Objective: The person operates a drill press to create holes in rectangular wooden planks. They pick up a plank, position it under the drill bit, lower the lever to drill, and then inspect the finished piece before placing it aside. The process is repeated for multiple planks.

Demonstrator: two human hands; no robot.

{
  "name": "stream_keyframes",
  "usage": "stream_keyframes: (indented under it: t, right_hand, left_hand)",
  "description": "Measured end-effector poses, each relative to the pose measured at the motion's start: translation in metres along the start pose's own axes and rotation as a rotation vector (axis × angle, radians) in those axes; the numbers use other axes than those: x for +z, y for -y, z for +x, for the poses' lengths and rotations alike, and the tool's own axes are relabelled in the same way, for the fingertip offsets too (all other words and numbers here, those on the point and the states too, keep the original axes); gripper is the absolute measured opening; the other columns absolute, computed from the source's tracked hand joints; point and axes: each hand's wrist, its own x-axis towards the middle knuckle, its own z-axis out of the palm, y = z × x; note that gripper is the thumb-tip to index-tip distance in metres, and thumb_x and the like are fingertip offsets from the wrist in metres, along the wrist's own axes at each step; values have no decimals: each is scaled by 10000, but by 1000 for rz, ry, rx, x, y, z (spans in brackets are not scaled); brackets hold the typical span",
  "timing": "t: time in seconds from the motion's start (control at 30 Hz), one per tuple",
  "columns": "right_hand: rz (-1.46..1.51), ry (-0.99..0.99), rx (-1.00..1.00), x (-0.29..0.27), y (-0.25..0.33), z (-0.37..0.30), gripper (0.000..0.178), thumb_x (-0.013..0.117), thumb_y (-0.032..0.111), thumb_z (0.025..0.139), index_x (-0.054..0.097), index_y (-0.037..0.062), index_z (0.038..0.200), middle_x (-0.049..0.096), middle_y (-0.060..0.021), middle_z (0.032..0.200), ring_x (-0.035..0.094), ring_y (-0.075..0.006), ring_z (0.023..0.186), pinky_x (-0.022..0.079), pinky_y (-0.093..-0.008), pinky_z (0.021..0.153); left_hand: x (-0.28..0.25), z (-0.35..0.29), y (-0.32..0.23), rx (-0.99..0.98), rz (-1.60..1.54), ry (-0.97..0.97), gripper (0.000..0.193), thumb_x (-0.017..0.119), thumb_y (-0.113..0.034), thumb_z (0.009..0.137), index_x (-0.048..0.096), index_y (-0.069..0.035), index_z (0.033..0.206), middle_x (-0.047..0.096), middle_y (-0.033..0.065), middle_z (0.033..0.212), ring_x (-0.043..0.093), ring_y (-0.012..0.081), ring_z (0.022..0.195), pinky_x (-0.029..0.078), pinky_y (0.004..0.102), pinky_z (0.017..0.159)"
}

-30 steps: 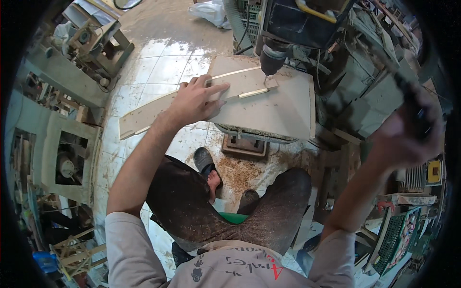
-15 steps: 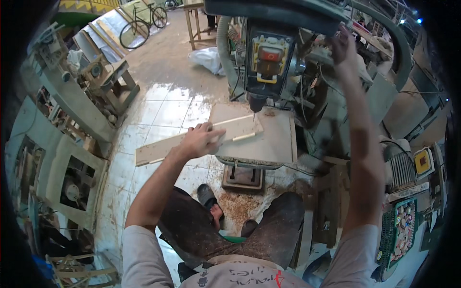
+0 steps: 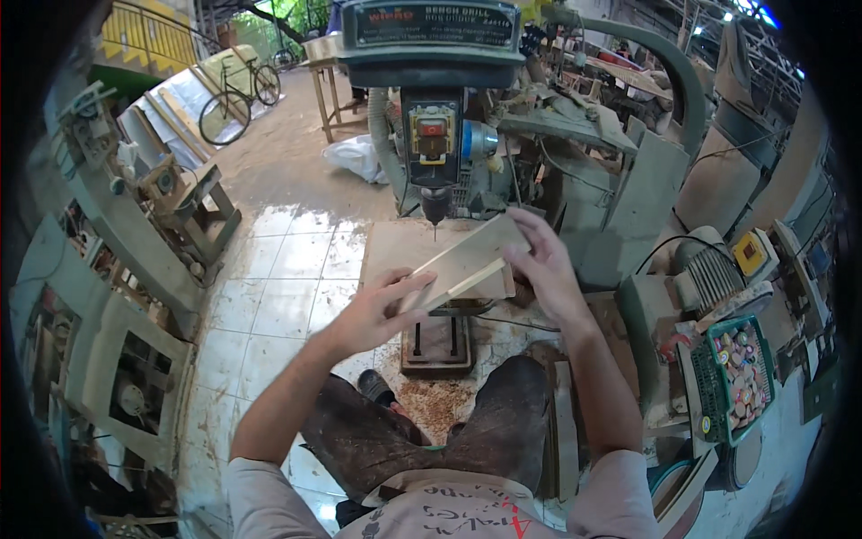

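Between both hands I hold a pale wooden board [image 3: 467, 258] with a thin strip along its near edge, tilted up toward the right above the drill table. My left hand [image 3: 382, 310] grips its lower left end, thumb and fingers on opposite sides. My right hand [image 3: 546, 260] is closed round the raised right end. Just behind the board, the bench drill [image 3: 435, 135] hangs its chuck [image 3: 436, 205] and thin bit over the wooden drill table [image 3: 384, 247]. The bit is apart from the board.
A green crate [image 3: 741, 382] of small round pieces stands at right, near a grey motor [image 3: 705, 269]. Wood shavings [image 3: 437, 404] lie on the floor by my feet. Woodworking machines [image 3: 171, 193] line the left side. A bicycle [image 3: 238, 99] stands at the back left.
My right hand has come down from the drill's upper right side and taken hold of the board. The board has been lifted and turned, off the table. My view has shifted.
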Motion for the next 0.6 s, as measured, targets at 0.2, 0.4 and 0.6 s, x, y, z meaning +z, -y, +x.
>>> stream_keyframes:
  t: [0.2, 0.4, 0.6]
  right_hand:
    - [28, -35, -43, 23, 61, 7, 427, 642, 118, 880, 493, -1, 1262, 573, -78, 1119, 554, -131, 999, 463, -271, 870]
    - [-10, -18, -43, 56, 63, -1, 321, 625, 134, 894, 550, 13, 1181, 598, -56, 1029, 565, -116, 961, 474, -253, 816]
    - [21, 31, -26, 93, 40, -1, 296, 645, 127, 880, 564, 2, 1136, 619, -60, 1014, 583, -122, 938, 485, -262, 813]
  left_hand:
    - [38, -15, -24, 197, -253, -205, 583, 625, -202, 875, 387, -118, 1401, 462, 131, 1311, 483, 218, 1144, 451, 334, 899]
    - [59, -47, -23, 123, -579, -142, 598, 607, -216, 899, 325, -101, 1414, 467, 128, 1282, 475, 225, 1145, 441, 362, 929]
    - [49, -69, -8, 114, -605, -176, 605, 605, -279, 908, 274, -71, 1370, 431, 136, 1251, 463, 220, 1159, 427, 364, 944]
